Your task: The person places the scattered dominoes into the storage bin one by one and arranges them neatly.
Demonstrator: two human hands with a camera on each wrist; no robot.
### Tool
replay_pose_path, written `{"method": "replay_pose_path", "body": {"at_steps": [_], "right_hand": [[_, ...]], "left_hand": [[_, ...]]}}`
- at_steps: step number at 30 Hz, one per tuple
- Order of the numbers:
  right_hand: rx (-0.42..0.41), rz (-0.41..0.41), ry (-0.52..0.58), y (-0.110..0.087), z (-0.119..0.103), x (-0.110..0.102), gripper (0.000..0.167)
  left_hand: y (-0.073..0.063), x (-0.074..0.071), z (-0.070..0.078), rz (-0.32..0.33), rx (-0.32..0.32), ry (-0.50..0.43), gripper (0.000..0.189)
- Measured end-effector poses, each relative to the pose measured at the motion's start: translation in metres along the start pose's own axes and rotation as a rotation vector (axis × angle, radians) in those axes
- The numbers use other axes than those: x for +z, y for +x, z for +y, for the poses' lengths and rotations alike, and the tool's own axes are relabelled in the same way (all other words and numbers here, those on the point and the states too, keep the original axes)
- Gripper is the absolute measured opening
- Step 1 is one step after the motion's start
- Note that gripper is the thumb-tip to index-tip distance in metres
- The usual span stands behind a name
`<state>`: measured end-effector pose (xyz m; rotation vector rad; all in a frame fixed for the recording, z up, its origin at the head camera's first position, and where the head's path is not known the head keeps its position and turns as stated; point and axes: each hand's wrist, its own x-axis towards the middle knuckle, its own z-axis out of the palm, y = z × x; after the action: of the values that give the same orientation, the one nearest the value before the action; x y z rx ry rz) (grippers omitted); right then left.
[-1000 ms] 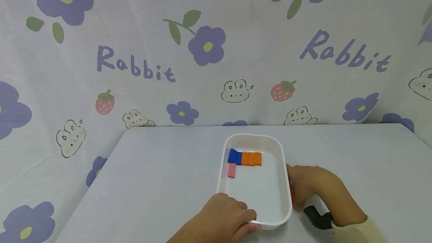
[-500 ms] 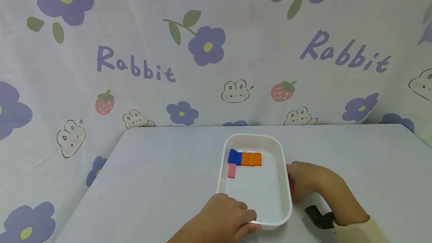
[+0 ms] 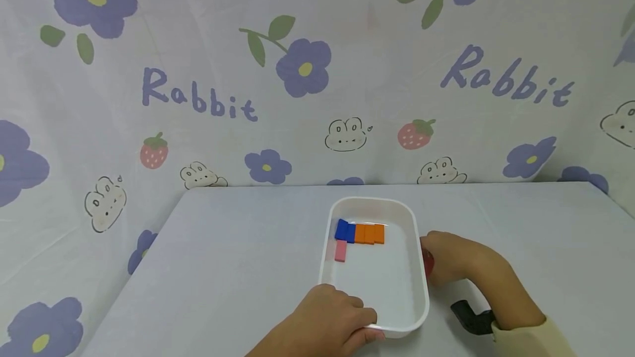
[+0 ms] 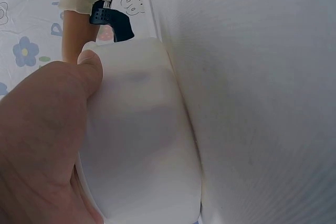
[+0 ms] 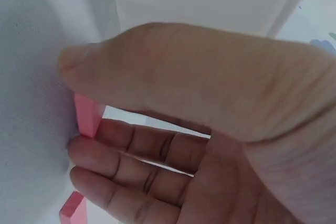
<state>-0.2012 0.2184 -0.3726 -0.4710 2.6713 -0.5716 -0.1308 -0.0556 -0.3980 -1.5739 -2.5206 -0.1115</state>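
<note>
My left hand (image 3: 333, 315) grips the near rim of a white plastic tray (image 3: 419, 291). In the left wrist view its thumb (image 4: 90, 72) lies against the tray's side. Inside the tray, blue blocks (image 3: 345, 231) and orange blocks (image 3: 370, 233) form a row, with a pink block (image 3: 340, 250) below the blue end. Close against the tray's right wall is my right hand (image 3: 448, 260). The right wrist view shows a small pink block (image 5: 88, 116) between its thumb and fingers, low at the table; the thumb covers part of it. A red patch shows between hand and tray.
Another pink block (image 5: 74, 209) lies near the lower fingers of the right hand. A black curved strap piece (image 3: 471, 318) sits at the right wrist beside a cream sleeve (image 3: 533, 337). A patterned cloth (image 3: 297, 125) hangs behind the table (image 3: 238, 247).
My right hand has slid a little forward along the tray's right side, away from the body, and the red patch has moved with it. Left hand, tray and inner blocks have stayed still.
</note>
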Motion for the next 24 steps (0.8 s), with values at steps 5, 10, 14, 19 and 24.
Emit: {"method": "replay_pose_path", "body": {"at_steps": [5,10,14,19,24], "right_hand": [[-0.007,0.021,-0.013,-0.001,-0.001,-0.002,0.035],[-0.007,0.071,-0.053,-0.004,0.001,-0.006,0.027],[-0.013,0.089,-0.065,-0.007,0.004,-0.012,0.021],[-0.055,0.118,-0.085,-0.009,0.005,-0.018,0.021],[-0.044,0.121,-0.100,-0.012,0.003,-0.023,0.024]], "left_hand": [[0.001,0.000,0.000,-0.022,0.000,-0.021,0.035],[0.001,-0.001,0.000,-0.037,-0.001,-0.027,0.036],[0.001,-0.001,0.000,-0.038,-0.007,-0.029,0.036],[0.001,-0.001,0.000,-0.033,-0.016,-0.011,0.036],[0.000,-0.001,0.000,-0.040,-0.024,-0.002,0.036]]}}
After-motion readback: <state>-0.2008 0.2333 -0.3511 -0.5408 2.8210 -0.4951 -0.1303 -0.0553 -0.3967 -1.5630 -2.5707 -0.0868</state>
